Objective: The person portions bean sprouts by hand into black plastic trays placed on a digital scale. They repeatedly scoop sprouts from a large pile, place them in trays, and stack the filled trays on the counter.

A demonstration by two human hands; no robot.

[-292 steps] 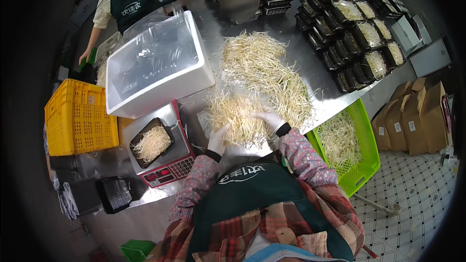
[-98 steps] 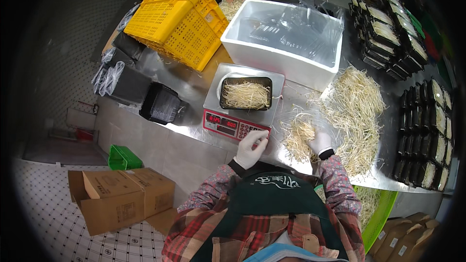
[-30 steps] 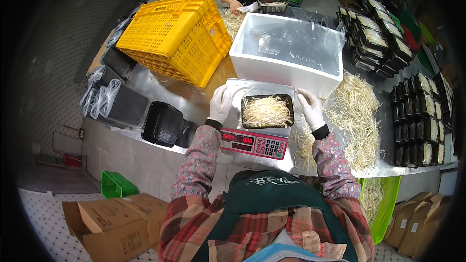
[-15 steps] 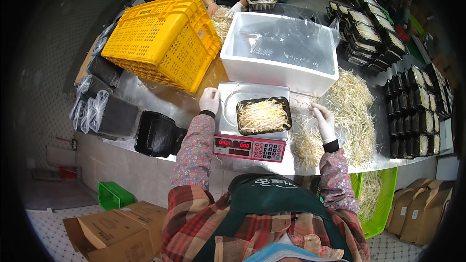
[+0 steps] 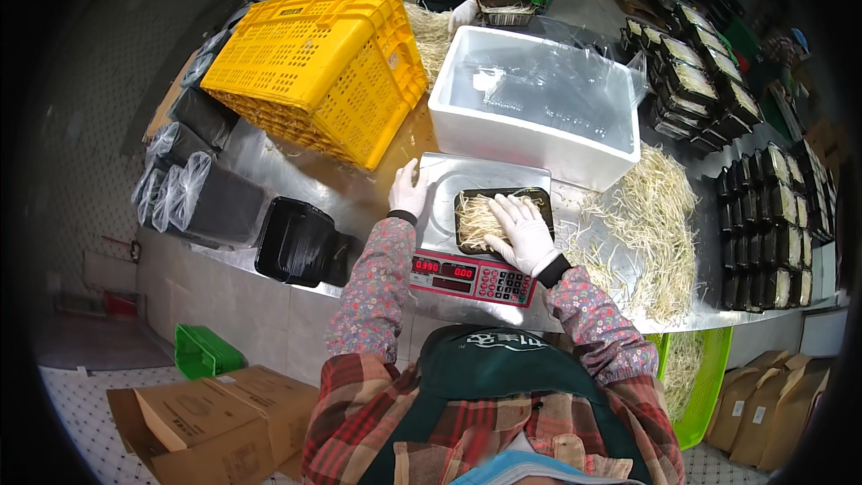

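Observation:
A black plastic tray [image 5: 461,238] of pale bean sprouts [image 5: 478,215] sits on the metal plate [image 5: 440,171] of a red digital scale [image 5: 471,278] in front of me. My right hand [image 5: 523,235], in a white glove, lies palm down over the right part of the sprouts, fingers stretched and spread, covering some of the tray and the scale's keypad edge. Also gloved, my left hand [image 5: 409,190] rests at the left edge of the scale plate, fingers extended and nothing seen in them. A loose heap of sprouts [image 5: 660,224] lies on the table right of the scale.
A white foam box [image 5: 530,148] with clear lining stands behind the scale, beside a yellow crate [image 5: 305,63]. Empty black trays [image 5: 296,242] lie at the left; stacked filled trays [image 5: 763,224] stand at the right. Across the table, a co-worker's gloved hand [image 5: 464,14] is near another tray.
My right hand has moved left from the loose sprouts onto the sprouts in the tray. My left hand's fingers have extended beside the scale. The view has shifted slightly.

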